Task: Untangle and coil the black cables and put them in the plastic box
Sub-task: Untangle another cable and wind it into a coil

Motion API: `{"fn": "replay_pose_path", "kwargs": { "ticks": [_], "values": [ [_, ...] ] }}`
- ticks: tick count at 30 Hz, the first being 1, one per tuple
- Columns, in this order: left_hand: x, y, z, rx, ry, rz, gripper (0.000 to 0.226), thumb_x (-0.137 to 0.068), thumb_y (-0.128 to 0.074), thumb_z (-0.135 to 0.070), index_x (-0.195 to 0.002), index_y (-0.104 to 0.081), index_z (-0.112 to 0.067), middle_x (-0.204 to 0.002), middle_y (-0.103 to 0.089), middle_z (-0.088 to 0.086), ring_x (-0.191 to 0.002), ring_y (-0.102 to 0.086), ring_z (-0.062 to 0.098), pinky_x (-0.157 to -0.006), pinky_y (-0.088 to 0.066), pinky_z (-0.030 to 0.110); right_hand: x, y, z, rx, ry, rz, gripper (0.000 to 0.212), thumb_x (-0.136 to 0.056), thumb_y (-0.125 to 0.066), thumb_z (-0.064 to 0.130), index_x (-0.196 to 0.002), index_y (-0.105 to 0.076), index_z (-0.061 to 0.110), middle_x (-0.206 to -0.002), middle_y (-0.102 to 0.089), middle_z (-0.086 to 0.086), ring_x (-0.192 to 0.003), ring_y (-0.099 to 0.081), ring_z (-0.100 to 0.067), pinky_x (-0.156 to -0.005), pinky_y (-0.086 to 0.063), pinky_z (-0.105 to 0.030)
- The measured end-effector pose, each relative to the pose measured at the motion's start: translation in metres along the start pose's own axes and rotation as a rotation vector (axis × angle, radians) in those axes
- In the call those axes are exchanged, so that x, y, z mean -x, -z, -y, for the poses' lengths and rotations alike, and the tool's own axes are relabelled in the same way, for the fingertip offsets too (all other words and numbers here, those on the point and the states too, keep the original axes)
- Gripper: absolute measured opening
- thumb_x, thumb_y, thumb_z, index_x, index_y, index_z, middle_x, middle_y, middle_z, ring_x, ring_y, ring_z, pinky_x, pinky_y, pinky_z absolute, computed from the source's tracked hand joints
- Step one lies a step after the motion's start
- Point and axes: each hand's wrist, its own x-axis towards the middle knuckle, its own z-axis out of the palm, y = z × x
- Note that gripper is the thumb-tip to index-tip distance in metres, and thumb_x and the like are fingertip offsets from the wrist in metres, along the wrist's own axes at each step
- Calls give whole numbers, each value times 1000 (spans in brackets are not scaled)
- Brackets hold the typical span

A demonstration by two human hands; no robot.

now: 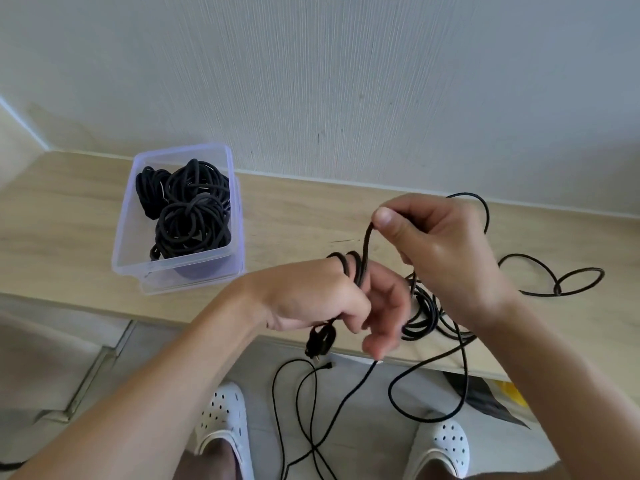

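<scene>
several black coils [188, 209] in clear plastic box [124, 237], thin cable [365, 244] round left hand [311, 296]

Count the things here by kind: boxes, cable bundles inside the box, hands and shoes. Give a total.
Plastic box: 1
Coiled bundles in the box: 3, as far as the overlap lets me tell
Hands: 2, left hand and right hand, both holding the loose cable
White shoes: 2
Total: 8
</scene>
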Motion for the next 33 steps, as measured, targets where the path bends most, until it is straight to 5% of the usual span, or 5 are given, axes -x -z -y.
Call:
{"fn": "replay_pose_path", "kwargs": {
  "ticks": [5,9,17,22,33],
  "values": [
    [-5,-7,-8,677,-479,206,90,-57,-44,15,-144,-41,-4,-124,-55,30,-103,-62,38,-94,-46,43,-2,-21,25,-142,191,100,33,-105,-42,15,-83,-61,-2,-74,-66,-8,-66,-67,-16,-36,-34,-26],
    [-10,11,-10,1082,-665,-109,117,-45,-50,13,-154,-38,-27,-160,-27,22,-145,-30,44,-112,-35,62,4,-35,-1,293,102,212,44,-95,-52,2,-63,-47,32,-48,-48,18,-50,-50,-1,-46,-34,-14],
    [0,11,-8,435,-290,-669,111,-42,-36,4,-135,-48,-55,-144,-51,-4,-137,-45,13,-114,-37,51,15,-20,1,180,-150,377,25,-93,-60,13,-76,-66,-3,-48,-39,1,-44,-33,-6,-44,-28,-15],
    [-34,93,73,-60,57,-742,31,-67,-58,-25,-78,-69,-52,-82,-70,-6,-99,-66,26,-96,-52,49,14,1,4,-82,-164,249,25,-86,-70,27,-67,-68,11,-47,-38,7,-45,-28,-13,-43,-22,-24],
    [2,-3,-4,231,-99,129,41,-64,-43,15,-104,-49,26,-74,-63,20,-61,-55,22,-70,-40,32,1,-5,-8,-118,-50,118,27,-94,-63,26,-68,-63,18,-54,-50,14,-52,-42,-3,-51,-35,-19]
  ]
}}
